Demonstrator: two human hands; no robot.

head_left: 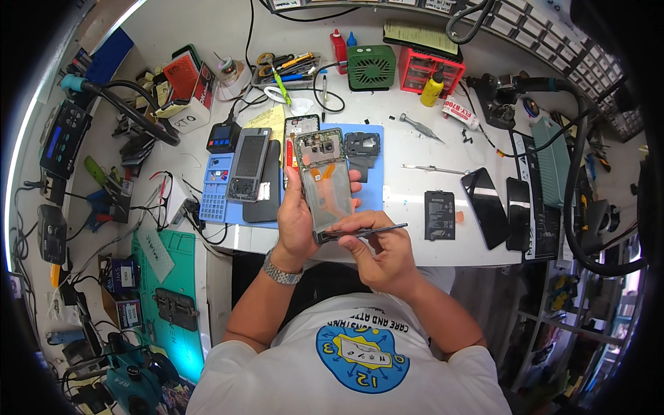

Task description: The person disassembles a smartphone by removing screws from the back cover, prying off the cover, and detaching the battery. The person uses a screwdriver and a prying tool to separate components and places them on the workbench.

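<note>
My left hand (294,214) grips an opened smartphone (325,194) by its long sides, its inside facing up. Camera modules (319,149) show at its far end, and orange flex cables (324,173) run over its bare metal middle. Over the near end, my right hand (384,256) pinches slim dark tweezers (387,229), their tips at the phone's lower edge. Fingers partly hide that edge, so whether the tips touch a part is unclear. A black plastic phone cover piece (363,146) lies beyond the phone on a blue mat (374,187).
To the right lie a battery (439,216), a thin screwdriver (434,169) and two dark phones (484,207). Another phone (250,162) rests left beside a blue parts tray (216,187). Behind stand a green fan (371,68), red drawers (430,71) and a yellow bottle (432,90).
</note>
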